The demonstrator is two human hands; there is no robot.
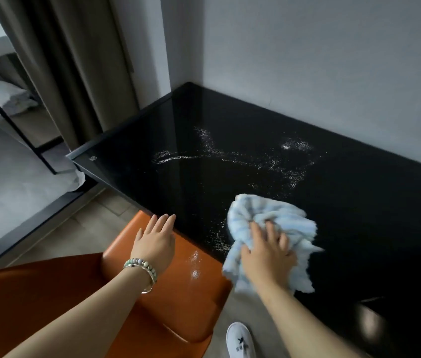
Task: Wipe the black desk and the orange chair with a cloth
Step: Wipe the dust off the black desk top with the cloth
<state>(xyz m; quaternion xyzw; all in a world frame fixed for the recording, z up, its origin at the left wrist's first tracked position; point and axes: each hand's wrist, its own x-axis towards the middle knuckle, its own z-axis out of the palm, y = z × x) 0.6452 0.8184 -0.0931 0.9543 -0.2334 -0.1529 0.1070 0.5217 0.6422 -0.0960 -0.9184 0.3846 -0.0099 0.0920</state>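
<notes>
- The black desk (359, 202) runs along the wall, and white powder (256, 161) is scattered across its middle and down toward the near edge. I judge the desk wipe to be the step in hand, with most of the mess left to do. Long overlapping strokes from the wall side toward the near edge would gather the powder instead of spreading it.
- The orange chair (178, 306) stands just beside the desk's near edge, partly under it. It has its own white specks (194, 264) close to that edge. Powder pushed off the desk would likely fall here, so it makes sense to wipe the chair second.
- The cloth (276, 215), pale blue and fluffy, lies bunched on the desk's near edge, and one end hangs over the edge. A flatter cloth would cover more surface. Folding a clean face outward would, I judge, trap the powder better.
- The right hand (266, 251) sits on top of the cloth with its fingers spread and bent into the folds, gripping it against the desk. The main powder trails lie beyond the cloth toward the wall, and a thinner patch lies just to its left.
- The left hand (156, 241) is flat and holds nothing. Its fingers are straight, over the chair, with the tips at the desk's edge. I cannot tell whether it touches either one.
</notes>
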